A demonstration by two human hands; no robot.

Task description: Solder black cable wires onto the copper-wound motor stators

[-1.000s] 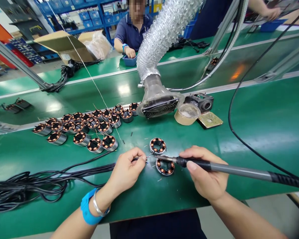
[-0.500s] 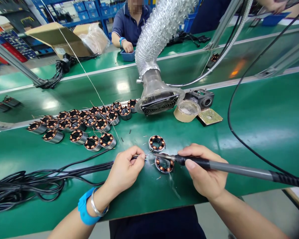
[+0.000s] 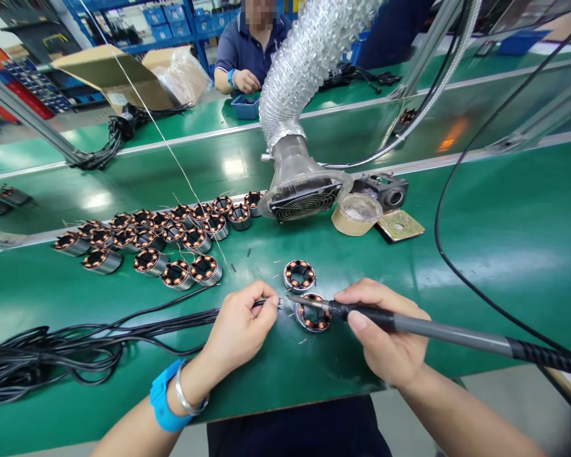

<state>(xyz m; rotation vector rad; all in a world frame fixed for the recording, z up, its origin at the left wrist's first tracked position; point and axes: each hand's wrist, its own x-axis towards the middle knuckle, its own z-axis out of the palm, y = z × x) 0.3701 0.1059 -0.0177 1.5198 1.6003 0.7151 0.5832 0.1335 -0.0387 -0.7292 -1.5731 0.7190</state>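
Observation:
My right hand (image 3: pixel 389 333) grips a soldering iron (image 3: pixel 438 330) like a pen, its metal tip reaching left over a copper-wound stator ring (image 3: pixel 314 313) on the green bench. My left hand (image 3: pixel 240 330) pinches the end of a black wire (image 3: pixel 171 322) right at that tip, beside the ring. The wire runs left into a bundle of black cables (image 3: pixel 42 358). A second stator ring (image 3: pixel 299 275) lies just behind the first. My left wrist wears a blue band and a metal bangle.
Several stators (image 3: pixel 162 238) stand in rows at the left middle. A foil fume duct with a fan grille (image 3: pixel 304 203) hangs over the bench, with a tape roll (image 3: pixel 356 214) and a metal plate (image 3: pixel 400 226) beside it. A person (image 3: pixel 247 51) works at the far bench.
The iron's tip has slid slightly left toward the wire end in my left fingers. The smoke seen near the ring half a second ago is gone. Both hands stay in place.

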